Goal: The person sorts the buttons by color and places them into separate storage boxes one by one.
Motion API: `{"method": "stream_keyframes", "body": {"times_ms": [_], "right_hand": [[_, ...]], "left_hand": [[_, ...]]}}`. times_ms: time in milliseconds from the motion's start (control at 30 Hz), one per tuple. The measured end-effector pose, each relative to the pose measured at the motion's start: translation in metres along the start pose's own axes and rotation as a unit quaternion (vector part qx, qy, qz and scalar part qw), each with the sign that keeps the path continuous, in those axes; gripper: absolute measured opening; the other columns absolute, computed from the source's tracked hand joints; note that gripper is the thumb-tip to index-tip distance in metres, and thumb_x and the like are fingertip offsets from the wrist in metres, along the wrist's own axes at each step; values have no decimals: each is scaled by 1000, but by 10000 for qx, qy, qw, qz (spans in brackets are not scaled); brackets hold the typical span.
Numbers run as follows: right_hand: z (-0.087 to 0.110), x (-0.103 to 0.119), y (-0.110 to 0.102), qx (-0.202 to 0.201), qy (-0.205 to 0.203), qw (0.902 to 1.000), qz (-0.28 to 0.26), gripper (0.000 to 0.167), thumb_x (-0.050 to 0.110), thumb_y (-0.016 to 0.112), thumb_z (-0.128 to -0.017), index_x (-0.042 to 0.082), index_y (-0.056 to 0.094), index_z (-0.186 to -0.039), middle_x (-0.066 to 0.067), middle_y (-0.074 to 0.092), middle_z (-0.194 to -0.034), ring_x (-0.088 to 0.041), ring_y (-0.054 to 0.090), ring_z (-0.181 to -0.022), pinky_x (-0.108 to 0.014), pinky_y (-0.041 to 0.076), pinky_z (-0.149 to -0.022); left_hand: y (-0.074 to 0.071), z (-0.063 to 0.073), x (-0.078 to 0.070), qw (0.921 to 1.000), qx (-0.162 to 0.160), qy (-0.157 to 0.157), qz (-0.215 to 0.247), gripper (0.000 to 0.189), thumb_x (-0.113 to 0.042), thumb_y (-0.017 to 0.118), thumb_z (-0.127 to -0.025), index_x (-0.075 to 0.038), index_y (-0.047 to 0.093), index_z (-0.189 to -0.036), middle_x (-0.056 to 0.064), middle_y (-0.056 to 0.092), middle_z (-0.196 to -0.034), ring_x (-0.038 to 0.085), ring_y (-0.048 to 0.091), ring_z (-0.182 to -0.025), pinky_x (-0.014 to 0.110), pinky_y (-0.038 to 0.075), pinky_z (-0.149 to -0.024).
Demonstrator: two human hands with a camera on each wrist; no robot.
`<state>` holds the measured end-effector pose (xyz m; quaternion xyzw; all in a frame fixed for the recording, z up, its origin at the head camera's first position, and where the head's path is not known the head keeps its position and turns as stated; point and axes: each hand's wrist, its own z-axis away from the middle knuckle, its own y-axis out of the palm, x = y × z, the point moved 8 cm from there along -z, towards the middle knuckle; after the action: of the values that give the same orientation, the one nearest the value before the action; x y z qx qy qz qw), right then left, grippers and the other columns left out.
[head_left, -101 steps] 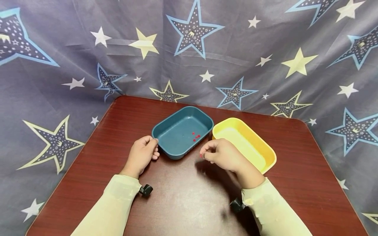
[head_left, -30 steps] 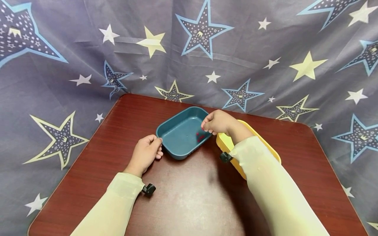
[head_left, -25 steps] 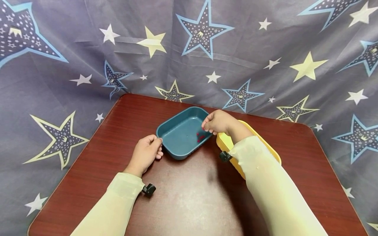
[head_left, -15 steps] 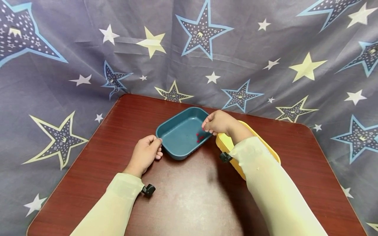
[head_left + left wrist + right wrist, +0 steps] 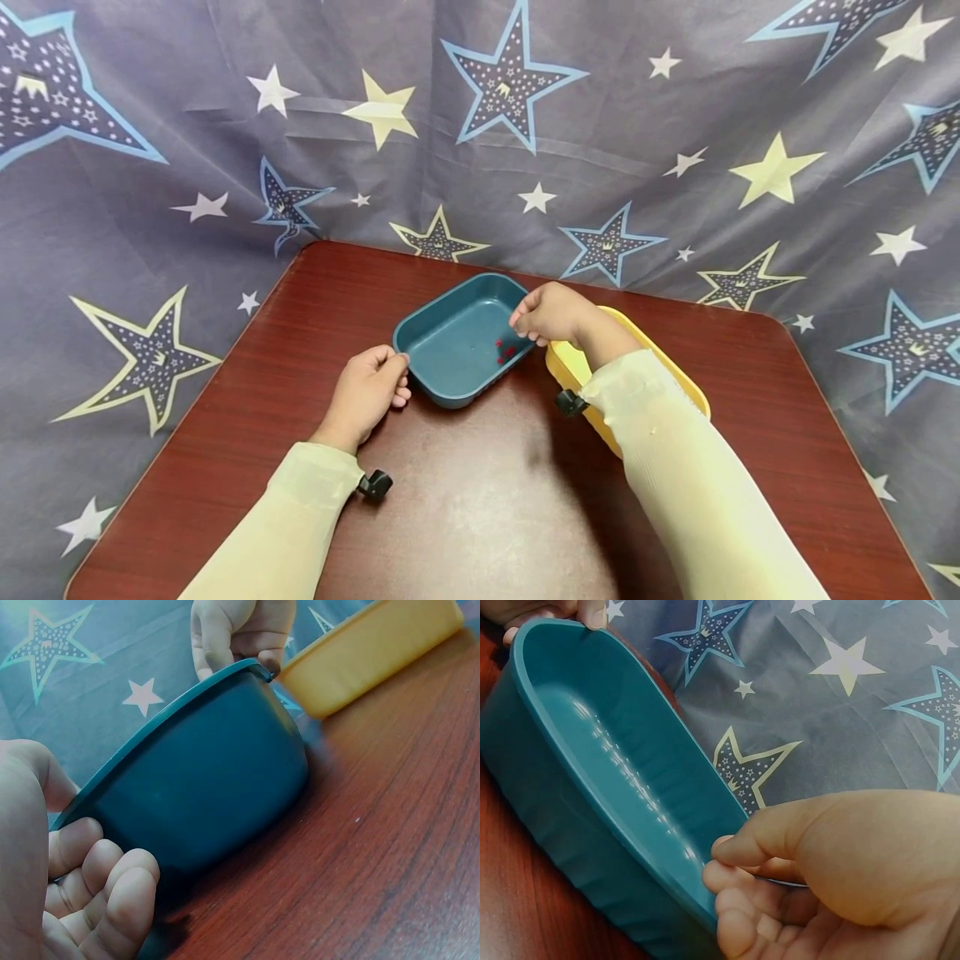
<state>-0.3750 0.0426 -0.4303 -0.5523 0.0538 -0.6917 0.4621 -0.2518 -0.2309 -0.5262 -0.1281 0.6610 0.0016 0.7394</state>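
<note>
A dark teal plastic bin (image 5: pixel 450 367) stands on the table with several small red pieces (image 5: pixel 500 360) inside, near its right end. They are too small for their kind to be told. My left hand (image 5: pixel 363 392) pinches the bin's near-left rim between thumb and curled fingers, also seen in the left wrist view. Over the bin's right end is my right hand (image 5: pixel 555 315), its thumb tip against the index finger and the other fingers curled. No red piece shows at its fingertips (image 5: pixel 731 851) in the right wrist view.
A yellow bin (image 5: pixel 678 379) stands right beside the teal one, partly covered by the right forearm. Both are on a reddish-brown wooden table (image 5: pixel 465 508). A grey curtain with stars (image 5: pixel 495 175) hangs behind the table's far edge.
My right hand has moved from in front of the bins to over the teal bin's right end. The red piece at its fingertips in earlier frames no longer shows there. My left hand keeps its hold.
</note>
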Motion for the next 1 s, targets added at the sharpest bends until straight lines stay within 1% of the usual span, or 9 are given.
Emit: {"method": "stream_keyframes", "body": {"times_ms": [333,600,700,833,900,1000], "right_hand": [[1,0,-1,-66,-95,9999,14,12,8,72,-103,3,80,-109,0,65,-78,-14,63,-75,-28,62,-73],[8,5,-3,-115,-168,9997,97,12,9,73,-103,3,81,-110,-1,66,-79,-16,63,-77,-25,61,-71],[12,7,-3,-110,-213,9996,149,12,9,73,-103,4,82,-110,-2,67,-81,-16,64,-78,-27,63,-73],[18,11,-1,-127,-276,9992,265,13,11,73,-103,6,83,-111,-2,67,-81,-17,65,-79,-34,66,-80],[21,13,0,-137,-275,9991,306,14,12,73,-102,7,83,-111,-4,69,-84,-17,66,-80,-35,67,-81],[26,13,0,-160,-261,9989,363,14,14,74,-103,9,83,-112,-5,70,-87,-18,67,-81,-31,66,-80]], "left_hand": [[0,1,1,10000,8,26,-39,35,-26,63,-111,-2,61,-86,8,65,-80,17,72,-63,30,67,-61],[0,0,0,10000,31,31,-19,35,-28,64,-111,-2,62,-87,7,65,-80,16,72,-64,30,68,-62],[0,0,0,10000,32,2,-12,34,-28,64,-111,-3,62,-88,7,65,-80,16,72,-64,30,68,-62],[1,-1,0,10000,22,6,-15,34,-27,63,-111,-2,62,-88,8,65,-80,16,72,-63,30,68,-61],[0,0,0,10000,22,15,-25,34,-27,64,-111,-2,62,-88,7,65,-80,16,72,-63,30,68,-61],[1,0,0,10000,24,9,-29,34,-27,63,-111,-2,62,-88,7,65,-80,16,72,-63,30,68,-61]]}}
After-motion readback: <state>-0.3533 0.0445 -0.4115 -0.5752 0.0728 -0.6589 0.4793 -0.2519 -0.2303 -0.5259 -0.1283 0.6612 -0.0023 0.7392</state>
